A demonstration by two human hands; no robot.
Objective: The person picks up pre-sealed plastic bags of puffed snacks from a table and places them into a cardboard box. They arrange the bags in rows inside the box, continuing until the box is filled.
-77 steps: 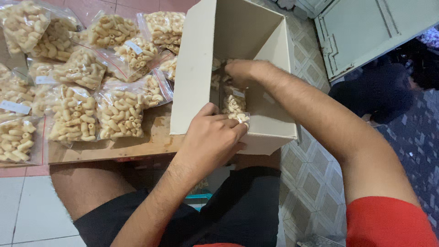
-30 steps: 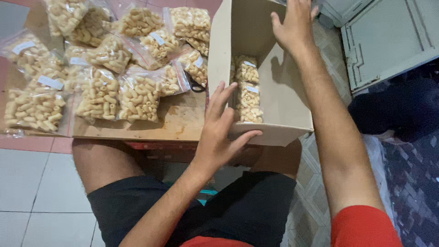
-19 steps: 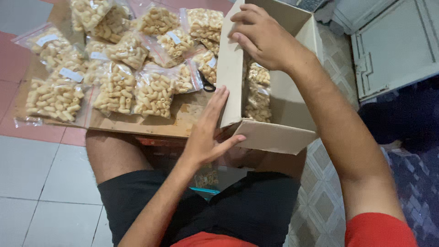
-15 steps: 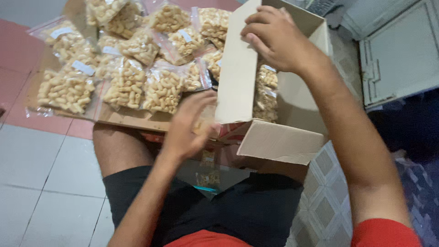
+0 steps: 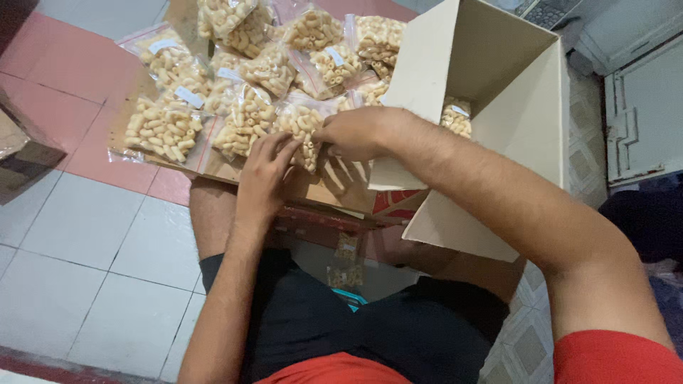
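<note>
Hands grip crinkly clear snack bag beside cardboard box

Clear snack bags with small white labels crowd the board; a tan carton beside them holds more.

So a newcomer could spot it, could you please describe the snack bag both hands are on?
Start at the open cardboard box. Left of it, clear bags cover a board. The bag nearest that box, at the near edge, alone has the left hand and right hand on it.
</note>
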